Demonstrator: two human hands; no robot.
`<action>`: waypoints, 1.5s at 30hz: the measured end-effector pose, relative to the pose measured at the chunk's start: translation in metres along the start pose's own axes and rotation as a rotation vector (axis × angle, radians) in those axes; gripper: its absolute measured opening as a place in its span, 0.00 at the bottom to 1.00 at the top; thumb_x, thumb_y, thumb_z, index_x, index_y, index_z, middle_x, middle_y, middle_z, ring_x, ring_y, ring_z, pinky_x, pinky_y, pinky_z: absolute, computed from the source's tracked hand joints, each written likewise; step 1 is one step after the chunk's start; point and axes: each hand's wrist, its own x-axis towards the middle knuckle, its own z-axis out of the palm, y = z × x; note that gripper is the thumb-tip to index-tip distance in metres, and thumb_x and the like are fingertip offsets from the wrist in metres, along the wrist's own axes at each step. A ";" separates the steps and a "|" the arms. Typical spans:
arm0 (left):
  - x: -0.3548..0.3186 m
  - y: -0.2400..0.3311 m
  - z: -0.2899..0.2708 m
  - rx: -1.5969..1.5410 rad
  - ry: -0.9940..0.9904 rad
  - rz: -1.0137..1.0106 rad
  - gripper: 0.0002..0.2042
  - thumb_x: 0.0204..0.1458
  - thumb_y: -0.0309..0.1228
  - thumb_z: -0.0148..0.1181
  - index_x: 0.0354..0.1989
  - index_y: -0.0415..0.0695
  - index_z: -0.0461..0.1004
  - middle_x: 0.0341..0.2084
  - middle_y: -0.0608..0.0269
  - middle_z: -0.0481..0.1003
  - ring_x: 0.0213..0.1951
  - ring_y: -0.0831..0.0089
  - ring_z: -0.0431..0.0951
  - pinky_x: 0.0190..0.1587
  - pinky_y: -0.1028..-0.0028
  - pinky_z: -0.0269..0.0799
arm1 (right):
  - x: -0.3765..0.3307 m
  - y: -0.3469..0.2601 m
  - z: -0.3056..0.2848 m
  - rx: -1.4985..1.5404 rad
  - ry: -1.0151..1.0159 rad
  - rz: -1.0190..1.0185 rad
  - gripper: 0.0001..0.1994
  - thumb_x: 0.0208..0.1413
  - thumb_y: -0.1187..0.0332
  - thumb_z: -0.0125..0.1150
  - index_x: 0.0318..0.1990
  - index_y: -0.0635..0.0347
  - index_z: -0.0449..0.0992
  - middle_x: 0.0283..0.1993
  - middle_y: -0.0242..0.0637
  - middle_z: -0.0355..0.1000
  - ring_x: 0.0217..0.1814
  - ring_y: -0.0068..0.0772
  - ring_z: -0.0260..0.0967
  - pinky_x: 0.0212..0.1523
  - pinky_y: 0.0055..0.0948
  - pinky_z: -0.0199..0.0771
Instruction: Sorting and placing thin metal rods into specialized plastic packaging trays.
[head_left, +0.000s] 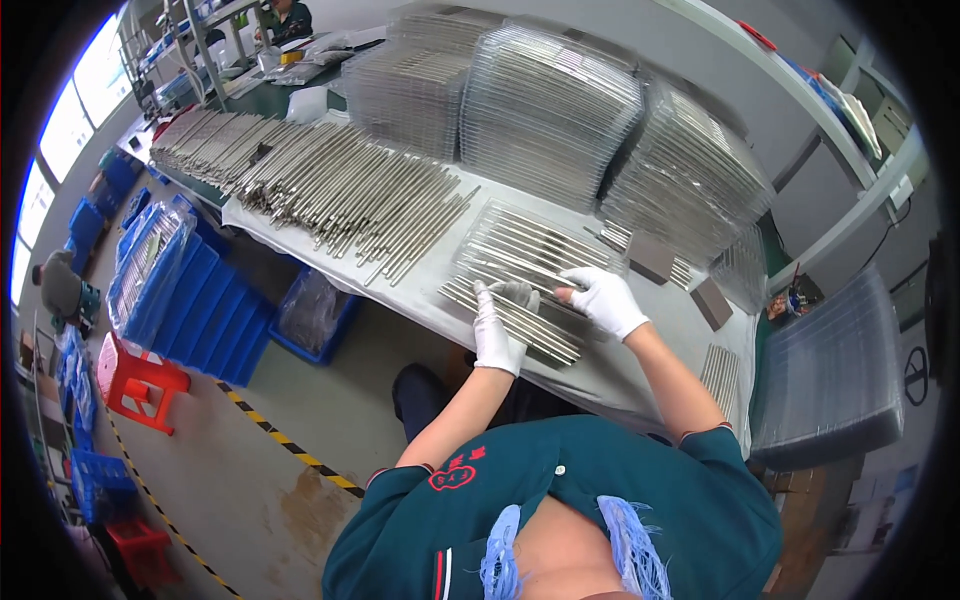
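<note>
Nearest the wearer, the gloved left hand point(498, 335) has its fingers curled under and around a row of bright metal rods point(545, 340), which lie side by side, ends projecting past the hand on both sides. The gloved right hand point(603, 302) is just beyond and to the right, its fingers drawn narrow, apparently pinching a single rod near one end; the grip is partly hidden by the glove. By appearance the rods are judged stiff, smooth and hard: light singly, weightier as a row, and liable to slide or roll against each other. Support from below near mid-length is advised for the row, and a thumb-and-finger pinch for one rod; breakage is judged unlikely, scuffing more so. The held rods rest against the left fingers, partly over the near side of a clear tray point(487, 212) that carries further rods on the cloth-covered table point(425, 298). Right of the tray are two dark grey blocks point(651, 257). To the left, well apart from both hands, is a broad spread of loose rods point(330, 190). Behind the tray stand tall stacks of clear trays point(548, 115).
</note>
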 end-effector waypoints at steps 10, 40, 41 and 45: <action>0.004 -0.004 0.001 0.119 -0.025 0.051 0.10 0.54 0.36 0.53 0.29 0.42 0.66 0.28 0.62 0.68 0.36 0.71 0.71 0.45 0.69 0.72 | -0.072 -0.034 -0.059 -0.358 0.247 -0.422 0.21 0.43 0.61 0.61 0.48 0.55 0.70 0.51 0.41 0.65 0.50 0.46 0.64 0.50 0.39 0.65; 0.004 0.001 -0.004 0.189 -0.044 0.057 0.12 0.58 0.38 0.46 0.34 0.39 0.65 0.33 0.58 0.67 0.41 0.70 0.69 0.51 0.67 0.69 | -0.344 0.016 -0.379 -0.571 1.083 0.693 0.20 0.51 0.51 0.57 0.28 0.63 0.76 0.21 0.27 0.66 0.26 0.20 0.61 0.32 0.21 0.61; 0.004 0.001 -0.003 0.185 -0.046 0.060 0.12 0.58 0.38 0.46 0.34 0.39 0.65 0.33 0.58 0.67 0.41 0.70 0.69 0.51 0.67 0.69 | -0.342 0.014 -0.389 -0.596 1.155 0.725 0.20 0.52 0.50 0.56 0.28 0.62 0.76 0.19 0.26 0.65 0.24 0.18 0.59 0.29 0.19 0.59; 0.002 0.000 -0.003 0.218 -0.084 0.036 0.12 0.57 0.38 0.47 0.32 0.40 0.66 0.33 0.60 0.68 0.40 0.72 0.70 0.48 0.69 0.71 | -0.319 -0.023 -0.433 -0.384 1.434 0.493 0.21 0.53 0.48 0.53 0.32 0.59 0.76 0.19 0.23 0.63 0.22 0.11 0.54 0.25 0.13 0.55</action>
